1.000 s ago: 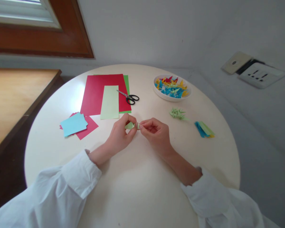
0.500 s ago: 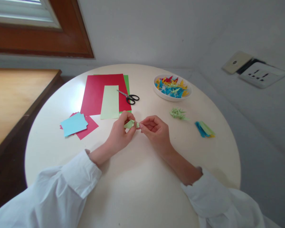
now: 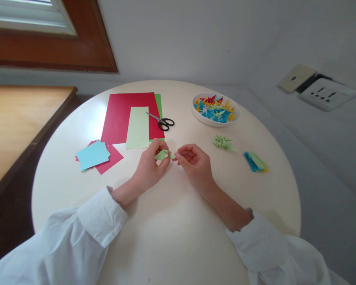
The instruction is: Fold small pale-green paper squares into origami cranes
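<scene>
Over the middle of a round cream table (image 3: 166, 237), my left hand (image 3: 150, 166) and my right hand (image 3: 195, 162) meet on a small light green folded paper (image 3: 163, 154). The left thumb and fingers pinch its left part. My right fingertips pinch its right tip, the other fingers curled in. Both wrists rest low near the tabletop. White sleeves cover both forearms.
Behind the hands lie a red sheet (image 3: 121, 114) with a pale green strip (image 3: 138, 127) on it, and black-handled scissors (image 3: 163, 122). Blue and red squares (image 3: 93, 155) sit left. A white bowl (image 3: 216, 118) of coloured folded pieces, green folded pieces (image 3: 223, 141) and a paper stack (image 3: 256, 162) sit right.
The green paper has opened out a little between my fingers and both hands have shifted slightly away from me. Everything else on the table is unmoved.
</scene>
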`<state>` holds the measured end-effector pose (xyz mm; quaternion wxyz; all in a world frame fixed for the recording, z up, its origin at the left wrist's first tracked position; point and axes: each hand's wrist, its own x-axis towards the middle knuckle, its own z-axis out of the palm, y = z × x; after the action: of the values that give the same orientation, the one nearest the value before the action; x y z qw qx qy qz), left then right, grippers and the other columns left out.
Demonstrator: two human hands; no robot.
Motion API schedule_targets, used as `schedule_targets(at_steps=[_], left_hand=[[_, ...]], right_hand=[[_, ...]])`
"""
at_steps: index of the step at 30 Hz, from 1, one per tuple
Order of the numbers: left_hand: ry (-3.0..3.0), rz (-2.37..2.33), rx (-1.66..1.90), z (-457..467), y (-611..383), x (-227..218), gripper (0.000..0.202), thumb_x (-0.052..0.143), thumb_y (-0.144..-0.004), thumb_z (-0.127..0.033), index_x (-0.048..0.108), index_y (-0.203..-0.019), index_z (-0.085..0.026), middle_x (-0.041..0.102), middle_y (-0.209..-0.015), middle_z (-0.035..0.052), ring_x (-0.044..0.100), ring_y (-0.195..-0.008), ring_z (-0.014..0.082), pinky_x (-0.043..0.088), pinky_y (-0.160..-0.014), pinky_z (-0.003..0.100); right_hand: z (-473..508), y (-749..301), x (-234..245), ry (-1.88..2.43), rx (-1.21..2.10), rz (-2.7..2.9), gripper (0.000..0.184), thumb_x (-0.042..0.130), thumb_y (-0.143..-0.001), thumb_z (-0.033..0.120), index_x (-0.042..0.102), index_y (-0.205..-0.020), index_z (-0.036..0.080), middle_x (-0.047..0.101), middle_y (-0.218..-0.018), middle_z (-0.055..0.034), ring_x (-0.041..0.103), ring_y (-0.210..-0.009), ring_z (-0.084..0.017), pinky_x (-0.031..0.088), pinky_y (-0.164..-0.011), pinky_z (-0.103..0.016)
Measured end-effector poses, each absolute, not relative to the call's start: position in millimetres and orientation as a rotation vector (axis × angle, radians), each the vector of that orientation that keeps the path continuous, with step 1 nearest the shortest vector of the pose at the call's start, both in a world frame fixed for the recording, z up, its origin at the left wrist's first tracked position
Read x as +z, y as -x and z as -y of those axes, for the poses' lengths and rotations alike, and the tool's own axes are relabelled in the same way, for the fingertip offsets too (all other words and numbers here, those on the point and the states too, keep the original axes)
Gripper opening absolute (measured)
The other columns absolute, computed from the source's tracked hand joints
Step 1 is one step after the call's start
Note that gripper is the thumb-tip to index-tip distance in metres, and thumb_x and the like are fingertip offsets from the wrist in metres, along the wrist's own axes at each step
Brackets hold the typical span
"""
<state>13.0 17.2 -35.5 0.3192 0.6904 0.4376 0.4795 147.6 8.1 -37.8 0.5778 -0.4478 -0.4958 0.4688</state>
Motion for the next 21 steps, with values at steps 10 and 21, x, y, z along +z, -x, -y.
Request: schedule_targets(at_steps=[10, 21], left_hand=[[-1.814, -1.147, 1.270, -17.6, -12.5, -37.2, 0.019, 0.049, -0.070, -0.006, 0.042, -0.080, -0.021, 0.052, -0.073, -0.0027, 0.054, -0.068, 0.0107, 0.043, -0.056, 0.021], [-1.824, -1.167, 1.256, -17.4, -12.9, -37.0, 0.018, 0.049, -0.070, -0.007, 0.042, -0.078, -0.021, 0.052, -0.073, -0.0026, 0.053, -0.066, 0.0105, 0.041, -0.054, 0.021]], right_hand=[[-8.2, -147.1, -38.2, 1.035, 1.076, 1.177, 0.024, 0.070, -0.065, 0.036, 0.055, -0.073, 0.020, 0.060, -0.067, 0.0028, 0.062, -0.060, -0.011, 0.054, -0.058, -0.025], [-9.0, -148.0, -41.1, 1.061, 1.099, 1.170, 0.026, 0.071, -0.064, 0.035, 0.055, -0.078, 0.019, 0.061, -0.068, 0.0027, 0.063, -0.061, -0.011, 0.053, -0.061, -0.026]])
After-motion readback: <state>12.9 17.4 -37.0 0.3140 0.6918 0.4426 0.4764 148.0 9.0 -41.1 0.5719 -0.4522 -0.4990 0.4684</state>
